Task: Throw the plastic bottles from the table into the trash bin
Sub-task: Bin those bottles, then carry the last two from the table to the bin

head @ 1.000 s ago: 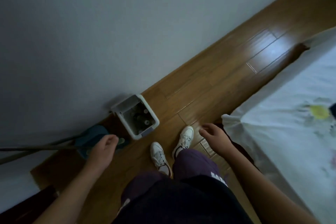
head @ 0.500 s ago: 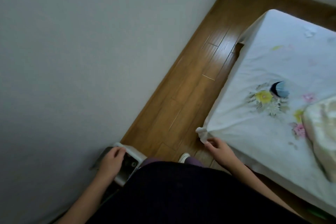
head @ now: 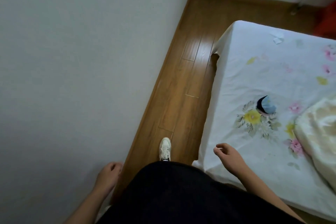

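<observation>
No plastic bottle, table or trash bin shows in the head view now. My left hand (head: 108, 176) hangs low at the left beside the white wall, fingers loosely curled, holding nothing. My right hand (head: 227, 153) floats over the near corner of the bed (head: 254, 71), fingers loosely curled, also holding nothing. My dark clothing fills the bottom middle and one white shoe (head: 165, 149) steps forward on the wooden floor (head: 189, 82).
A narrow strip of wooden floor runs between the white wall (head: 81, 60) on the left and the flowered bed sheet on the right. A small blue and dark cloth item (head: 266, 105) and a cream blanket (head: 320, 132) lie on the bed. Something red (head: 327, 22) sits far right.
The view has swung up and away from the grey trash bin, which has dropped out of sight. My left hand left the bin's rim, and I have stepped forward along the bed.
</observation>
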`<state>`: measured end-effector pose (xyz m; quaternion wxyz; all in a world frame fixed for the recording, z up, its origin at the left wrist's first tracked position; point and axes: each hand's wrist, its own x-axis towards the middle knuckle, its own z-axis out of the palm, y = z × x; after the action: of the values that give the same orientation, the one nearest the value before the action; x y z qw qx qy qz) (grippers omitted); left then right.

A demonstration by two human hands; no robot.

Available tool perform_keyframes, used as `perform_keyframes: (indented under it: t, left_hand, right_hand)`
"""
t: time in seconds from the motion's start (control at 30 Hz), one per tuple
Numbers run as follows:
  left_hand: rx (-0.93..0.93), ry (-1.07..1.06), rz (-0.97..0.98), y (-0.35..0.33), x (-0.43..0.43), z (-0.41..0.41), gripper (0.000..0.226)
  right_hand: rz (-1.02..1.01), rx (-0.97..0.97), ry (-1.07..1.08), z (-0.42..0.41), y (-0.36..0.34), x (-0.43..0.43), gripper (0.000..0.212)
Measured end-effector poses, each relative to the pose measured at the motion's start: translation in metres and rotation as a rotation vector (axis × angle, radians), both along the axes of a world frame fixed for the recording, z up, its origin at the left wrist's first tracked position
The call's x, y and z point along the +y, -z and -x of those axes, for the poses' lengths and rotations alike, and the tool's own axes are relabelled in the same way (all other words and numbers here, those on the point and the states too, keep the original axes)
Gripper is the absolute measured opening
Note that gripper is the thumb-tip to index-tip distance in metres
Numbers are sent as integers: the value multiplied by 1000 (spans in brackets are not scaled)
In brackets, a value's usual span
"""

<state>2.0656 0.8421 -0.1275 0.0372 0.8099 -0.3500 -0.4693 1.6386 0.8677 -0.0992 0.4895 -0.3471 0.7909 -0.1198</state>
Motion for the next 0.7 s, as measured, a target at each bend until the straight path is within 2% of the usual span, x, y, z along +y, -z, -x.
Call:
perform_keyframes:
  t: [0.4,0.57,0.7]
  left_hand:
    - [161,377,117,-31,-326,145,24]
    - [144,363,112,-25,-426,198,28]
    - [103,240,83,-22,-467,231,23]
  right_hand:
    - [-109,-44,456,88,26,-125,31]
    - [-119,-50,467,144,40,-217,24]
    - [-95,-41,350,188,27,-321,22]
